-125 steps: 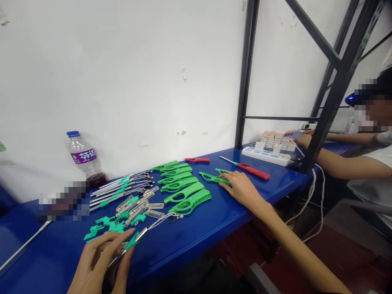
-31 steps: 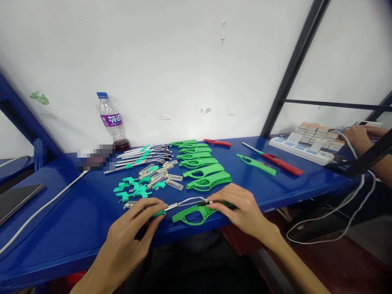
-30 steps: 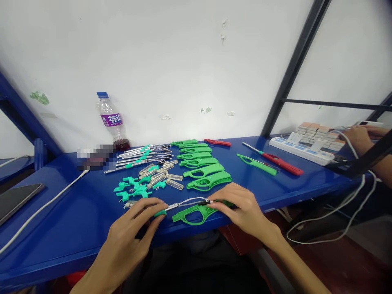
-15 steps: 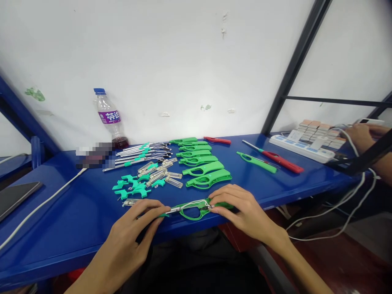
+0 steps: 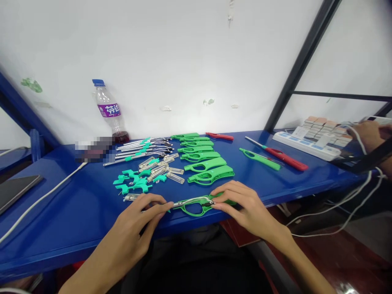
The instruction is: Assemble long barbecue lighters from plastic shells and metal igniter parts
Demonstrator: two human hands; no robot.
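Observation:
Near the table's front edge lies a green lighter shell half [image 5: 196,214] with a looped trigger opening. My left hand [image 5: 134,222] pinches a thin metal lighter tube [image 5: 178,204] at the shell's narrow end; a bit of teal plastic shows under the fingers. My right hand [image 5: 245,206] is closed over the handle end, thumb and fingertips at a small dark part where a white wire [image 5: 199,199] ends. The wire runs along the shell's upper edge. Most of the handle is hidden by my right hand.
Behind lie several green lighter shells [image 5: 211,174], metal tubes with wires [image 5: 131,155], clear fuel tanks [image 5: 175,178] and teal triggers [image 5: 139,185]. A red lighter [image 5: 284,158], a power strip [image 5: 306,145], a bottle [image 5: 110,110] and a phone [image 5: 18,192] surround them. Another person's hand [image 5: 369,136] shows at right.
The view has shifted slightly. The white wire now lies closer along the shell's upper edge, with less of a loose loop near my right fingertips. Both hands keep their grip.

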